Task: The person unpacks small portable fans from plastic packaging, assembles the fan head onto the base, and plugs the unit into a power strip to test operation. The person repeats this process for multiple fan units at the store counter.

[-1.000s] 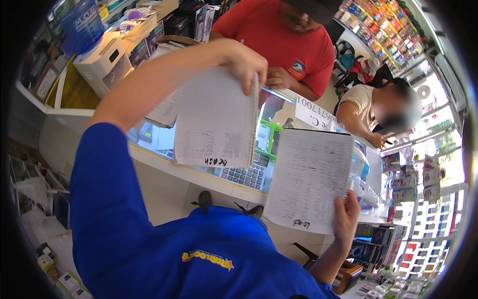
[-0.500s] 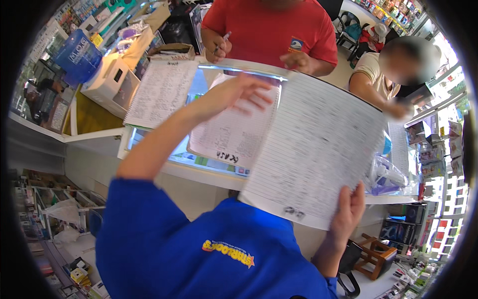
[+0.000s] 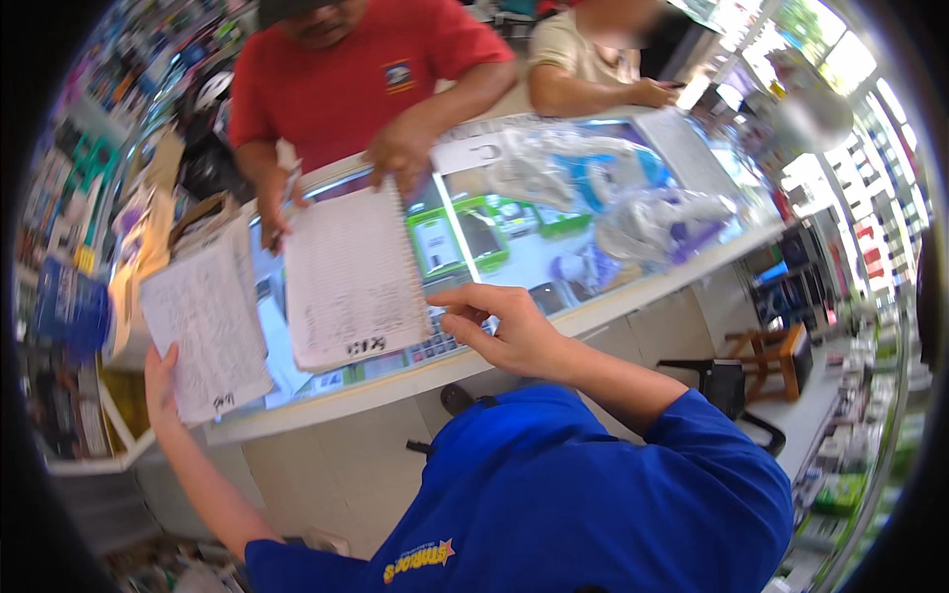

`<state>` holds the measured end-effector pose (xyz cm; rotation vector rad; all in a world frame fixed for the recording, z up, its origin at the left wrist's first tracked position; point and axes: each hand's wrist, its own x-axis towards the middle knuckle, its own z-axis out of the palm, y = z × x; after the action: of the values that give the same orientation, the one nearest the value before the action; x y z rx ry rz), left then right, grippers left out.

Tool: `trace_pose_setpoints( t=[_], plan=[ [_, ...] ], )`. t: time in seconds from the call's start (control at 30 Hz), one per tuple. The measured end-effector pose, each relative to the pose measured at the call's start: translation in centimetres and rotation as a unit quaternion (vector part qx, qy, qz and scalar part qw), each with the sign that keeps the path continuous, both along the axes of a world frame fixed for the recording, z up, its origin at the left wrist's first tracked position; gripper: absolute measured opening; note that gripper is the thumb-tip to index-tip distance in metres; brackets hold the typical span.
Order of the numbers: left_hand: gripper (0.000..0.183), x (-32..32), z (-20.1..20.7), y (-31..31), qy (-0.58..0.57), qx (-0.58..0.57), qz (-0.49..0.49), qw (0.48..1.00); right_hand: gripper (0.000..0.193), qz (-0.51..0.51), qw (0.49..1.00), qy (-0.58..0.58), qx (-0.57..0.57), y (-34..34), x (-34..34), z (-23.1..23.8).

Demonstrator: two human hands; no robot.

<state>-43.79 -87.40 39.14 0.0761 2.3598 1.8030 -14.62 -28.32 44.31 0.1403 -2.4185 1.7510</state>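
My left hand (image 3: 163,385) grips the left edge of a handwritten notebook (image 3: 208,331) at the left end of the counter. It lies partly over other pages. A white spiral notebook (image 3: 356,267) lies to its right on the glass, with writing on its lower part and a dark marking at the bottom edge. My right hand (image 3: 504,326) is beside the spiral edge, index finger stretched out and thumb apart, holding nothing. Across the counter, a person in a red shirt (image 3: 366,89) has a pen (image 3: 293,183) in one hand and the other hand at the spiral notebook's top edge.
Under the glass counter (image 3: 613,316) are green-framed boxed goods. Clear plastic packages (image 3: 662,217) with blue and purple parts lie at the right. A second person (image 3: 583,79) leans on the far side. A blue container (image 3: 71,306) stands far left; a wooden stool (image 3: 776,361) is behind at right.
The large notebook has left my right hand and appears now at the left under my left hand. My right hand has come to the spiral notebook's edge. The view has shifted.
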Motion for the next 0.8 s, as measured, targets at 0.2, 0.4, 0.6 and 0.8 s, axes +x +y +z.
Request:
trace_pose_setpoints(
  t=[0.2, 0.4, 0.6, 0.8],
  plan=[
    [0.054, -4.8, -0.2, -1.5, 0.032, -0.202, 0.067, 0.977, 0.017, -0.252, 0.948, 0.143, 0.132, 13.3, 7.7, 1.7],
    [0.045, 7.1, 8.4, 23.3, 0.471, -0.107, 0.109, 0.869, 0.025, -0.519, 0.833, 0.115, 0.152, 34.6, 17.7, 1.6],
    [0.048, 27.0, 10.6, 64.7, 0.430, 0.017, -0.343, 0.835, 0.039, -0.272, 0.960, -0.057, -0.023, 42.8, 19.2, -3.2],
    [0.056, 32.3, 11.0, 87.2, 0.392, -0.261, -0.450, 0.758, 0.027, -0.196, 0.976, -0.020, -0.088, 44.4, 18.3, -4.4]
  ],
)
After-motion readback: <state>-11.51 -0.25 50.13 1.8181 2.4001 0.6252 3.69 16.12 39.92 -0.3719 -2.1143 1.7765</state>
